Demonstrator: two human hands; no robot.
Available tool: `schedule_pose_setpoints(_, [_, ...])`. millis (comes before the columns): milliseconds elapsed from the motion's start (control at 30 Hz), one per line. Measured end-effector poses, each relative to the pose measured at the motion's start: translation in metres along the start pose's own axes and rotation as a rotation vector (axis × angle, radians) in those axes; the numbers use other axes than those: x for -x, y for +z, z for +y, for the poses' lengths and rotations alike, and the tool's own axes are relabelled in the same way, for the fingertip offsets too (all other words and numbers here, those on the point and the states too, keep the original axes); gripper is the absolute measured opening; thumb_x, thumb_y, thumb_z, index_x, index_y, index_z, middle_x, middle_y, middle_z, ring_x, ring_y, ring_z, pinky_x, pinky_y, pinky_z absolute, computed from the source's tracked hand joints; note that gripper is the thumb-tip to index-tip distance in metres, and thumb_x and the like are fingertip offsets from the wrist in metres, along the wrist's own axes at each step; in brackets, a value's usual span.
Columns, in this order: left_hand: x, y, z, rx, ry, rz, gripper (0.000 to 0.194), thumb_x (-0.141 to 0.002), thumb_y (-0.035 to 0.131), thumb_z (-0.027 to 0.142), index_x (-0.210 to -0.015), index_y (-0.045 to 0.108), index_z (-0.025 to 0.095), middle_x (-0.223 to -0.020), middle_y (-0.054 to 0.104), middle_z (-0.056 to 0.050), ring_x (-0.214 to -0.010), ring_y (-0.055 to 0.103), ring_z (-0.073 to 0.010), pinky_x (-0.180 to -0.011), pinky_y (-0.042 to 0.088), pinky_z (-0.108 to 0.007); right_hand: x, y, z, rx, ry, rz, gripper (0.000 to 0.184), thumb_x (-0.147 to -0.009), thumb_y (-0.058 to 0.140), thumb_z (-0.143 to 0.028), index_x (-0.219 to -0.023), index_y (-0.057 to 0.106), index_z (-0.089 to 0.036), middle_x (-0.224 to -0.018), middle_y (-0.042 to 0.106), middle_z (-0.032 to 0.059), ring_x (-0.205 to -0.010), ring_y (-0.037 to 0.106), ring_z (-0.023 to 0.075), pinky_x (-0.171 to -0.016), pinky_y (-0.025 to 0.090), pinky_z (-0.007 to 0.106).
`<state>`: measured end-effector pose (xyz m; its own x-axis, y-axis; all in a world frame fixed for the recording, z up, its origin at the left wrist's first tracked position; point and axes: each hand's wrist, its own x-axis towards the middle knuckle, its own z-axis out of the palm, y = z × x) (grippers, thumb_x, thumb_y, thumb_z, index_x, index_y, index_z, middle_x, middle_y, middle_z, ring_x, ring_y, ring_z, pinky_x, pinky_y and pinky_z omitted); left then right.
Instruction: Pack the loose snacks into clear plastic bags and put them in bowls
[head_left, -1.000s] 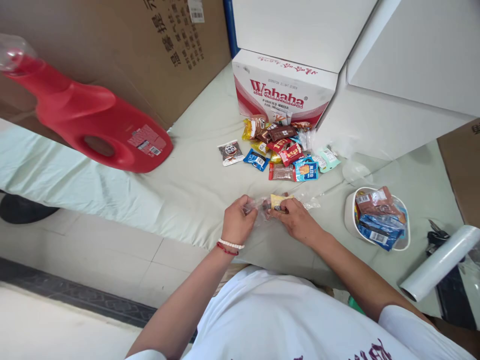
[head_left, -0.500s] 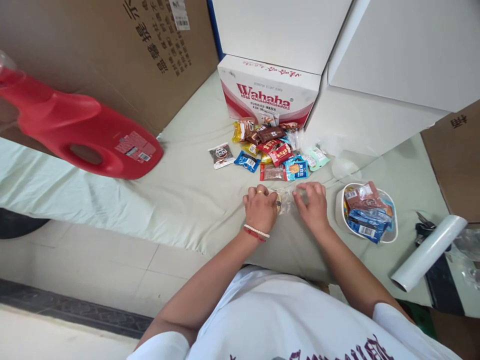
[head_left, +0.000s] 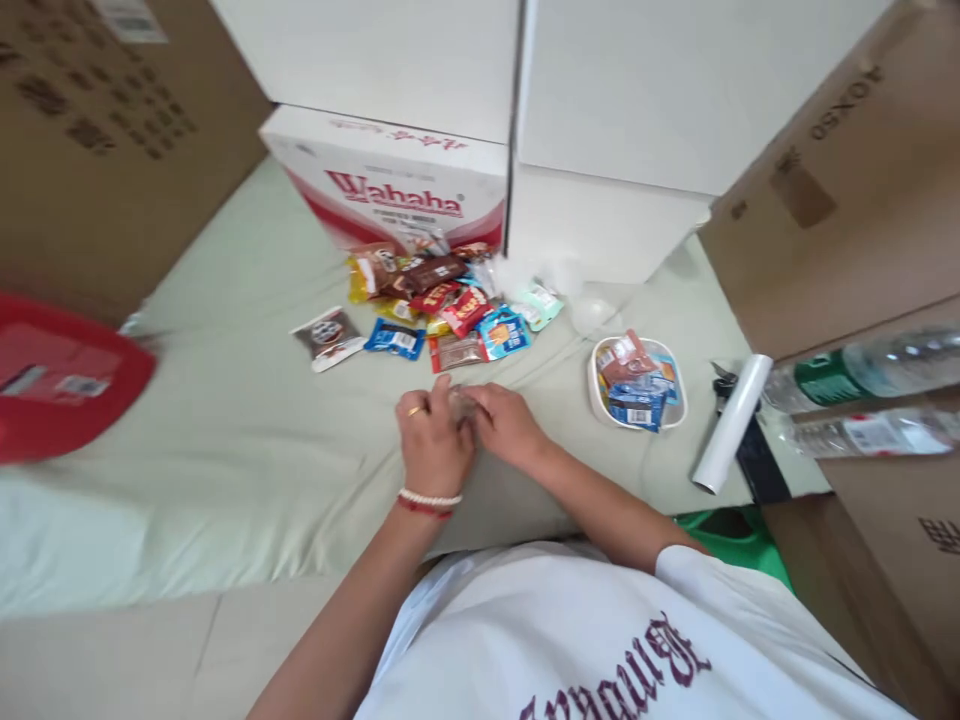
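Between my two hands is a small snack packet in clear wrapping point(head_left: 463, 404), mostly covered by my fingers and blurred. My left hand point(head_left: 433, 437), with a ring and a beaded bracelet, is closed around it. From the other side, my right hand point(head_left: 512, 426) pinches the packet's edge. Just beyond them lies a heap of wrapped snacks, with a red packet point(head_left: 466, 311), a light-blue packet point(head_left: 504, 333) and a brown packet point(head_left: 458, 351) at its near side. A dark blue packet point(head_left: 396, 339) and a black-and-white packet point(head_left: 330, 338) lie left of the heap.
Right of my hands stands a white tub point(head_left: 595, 395) holding several snack packets. A white roll point(head_left: 733, 425) lies farther right, near plastic bottles point(head_left: 862, 378). A Wahaba-style printed carton point(head_left: 397, 190) backs the heap. The red jug point(head_left: 67, 385) is at left.
My right hand has come in to meet the left at the packet, which now sits tighter between them. The view has swung right, showing the bottles and cutting off part of the red jug.
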<state>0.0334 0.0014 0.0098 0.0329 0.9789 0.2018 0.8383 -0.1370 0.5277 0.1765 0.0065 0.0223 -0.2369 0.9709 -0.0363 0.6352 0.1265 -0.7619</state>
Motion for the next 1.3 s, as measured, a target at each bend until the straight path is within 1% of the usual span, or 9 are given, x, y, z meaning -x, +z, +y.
schedule_pose_setpoints(100, [0.018,-0.003,0.0,0.292,0.199,0.058,0.072,-0.082,0.063,0.022,-0.149,0.037,0.012,-0.117,0.059,-0.016,-0.104,0.063,-0.0308,-0.096,0.053,-0.052,0.01,0.009,0.01,-0.332,0.082,0.043,0.036,-0.104,0.047,-0.04,-0.132,0.064,-0.023,-0.122,0.072,0.0065,-0.108,0.067,0.0199,-0.097,0.052,0.032])
schedule_pose_setpoints(300, [0.06,-0.008,0.02,0.722,0.3,-0.144,0.07,-0.088,0.059,0.018,-0.153,0.032,0.024,-0.137,0.053,-0.016,-0.113,0.066,-0.0247,-0.097,0.059,-0.046,0.061,0.01,0.027,-0.667,0.253,0.102,0.052,-0.093,0.06,-0.062,-0.127,0.063,-0.023,-0.099,0.074,0.0037,-0.082,0.069,0.0201,-0.069,0.058,0.032])
schedule_pose_setpoints(433, [0.07,-0.023,-0.004,0.766,0.165,-0.036,0.059,-0.086,0.068,0.022,-0.141,0.047,0.027,-0.139,0.046,-0.012,-0.132,0.055,-0.0281,-0.101,0.06,-0.046,0.114,-0.06,0.024,-0.593,0.2,0.36,0.04,-0.093,0.065,-0.052,-0.124,0.067,-0.027,-0.114,0.074,0.0052,-0.097,0.071,0.0222,-0.082,0.06,0.035])
schedule_pose_setpoints(600, [0.09,-0.028,-0.068,0.363,-0.066,-0.099,0.034,-0.091,0.06,0.041,-0.117,0.06,0.019,-0.108,0.066,-0.007,-0.092,0.07,-0.0223,-0.084,0.062,-0.04,0.143,-0.181,0.079,-0.421,0.26,1.143,0.041,-0.086,0.072,-0.051,-0.118,0.067,-0.026,-0.116,0.07,0.0058,-0.096,0.069,0.0202,-0.079,0.06,0.035])
schedule_pose_setpoints(700, [0.105,-0.021,-0.088,0.162,0.04,-0.054,0.03,-0.093,0.055,0.041,-0.11,0.062,0.018,-0.102,0.067,-0.008,-0.089,0.069,-0.0236,-0.081,0.06,-0.04,0.125,-0.21,0.126,-0.584,0.445,1.038,0.038,-0.078,0.076,-0.052,-0.101,0.063,-0.024,-0.097,0.07,0.0025,-0.078,0.067,0.0179,-0.067,0.06,0.036])
schedule_pose_setpoints(800, [0.115,-0.012,-0.09,0.042,0.24,0.041,0.021,-0.094,0.055,0.03,-0.109,0.065,0.017,-0.107,0.067,-0.011,-0.096,0.068,-0.0248,-0.085,0.058,-0.04,0.102,-0.206,0.151,-0.536,0.615,0.814,0.03,-0.084,0.067,-0.052,-0.095,0.063,-0.024,-0.085,0.067,0.002,-0.075,0.065,0.0201,-0.067,0.06,0.038])
schedule_pose_setpoints(1067, [0.119,0.004,-0.084,-0.172,0.508,0.281,0.022,-0.082,0.067,0.007,-0.101,0.067,0.016,-0.102,0.07,-0.012,-0.089,0.067,-0.0245,-0.078,0.057,-0.035,0.081,-0.188,0.149,0.461,0.739,0.543,0.046,-0.104,0.031,-0.046,-0.101,0.07,-0.022,-0.103,0.057,0.0101,-0.091,0.062,0.0243,-0.086,0.05,0.037])
schedule_pose_setpoints(1167, [0.118,0.004,-0.085,-0.15,0.531,0.286,0.021,-0.081,0.067,0.006,-0.1,0.067,0.016,-0.101,0.069,-0.013,-0.088,0.067,-0.0247,-0.077,0.058,-0.036,0.084,-0.188,0.158,0.44,0.671,0.585,0.048,-0.104,0.028,-0.049,-0.113,0.067,-0.022,-0.108,0.059,0.0112,-0.099,0.061,0.0256,-0.09,0.048,0.038])
schedule_pose_setpoints(1300, [0.116,-0.002,-0.086,-0.046,0.495,0.227,0.021,-0.085,0.065,0.005,-0.101,0.066,0.017,-0.103,0.068,-0.012,-0.092,0.068,-0.0235,-0.083,0.059,-0.036,0.099,-0.206,0.17,0.285,0.529,0.853,0.052,-0.1,0.033,-0.059,-0.11,0.066,-0.02,-0.11,0.066,0.0122,-0.104,0.06,0.0261,-0.091,0.048,0.039])
